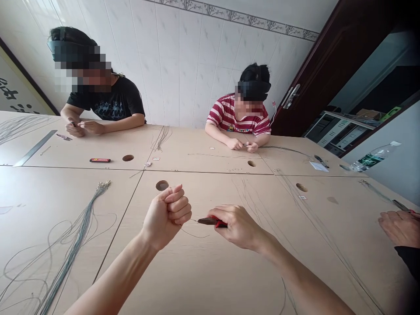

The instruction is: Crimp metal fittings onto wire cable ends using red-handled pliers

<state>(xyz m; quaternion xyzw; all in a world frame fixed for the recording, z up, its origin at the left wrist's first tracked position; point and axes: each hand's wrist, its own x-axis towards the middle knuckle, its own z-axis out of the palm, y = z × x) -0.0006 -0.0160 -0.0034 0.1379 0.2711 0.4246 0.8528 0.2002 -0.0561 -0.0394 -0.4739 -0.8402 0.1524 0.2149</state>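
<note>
My left hand (169,212) is closed in a fist around a thin cord (195,235), whose loose end curves out below the fingers. Just to its right, my right hand (238,224) grips red-handled pliers (208,221). The dark jaws of the pliers point left at a short, thin end coming from the fist; whether they pinch it is too small to tell. Both hands are above the wooden table (183,280).
A bundle of grey-green cords (77,247) lies at the left. Loose cords (315,218) run under and past my right forearm. Two people sit opposite, and another person's hand (400,227) is at the right edge. A bottle (374,158) stands tilted in view at the back right.
</note>
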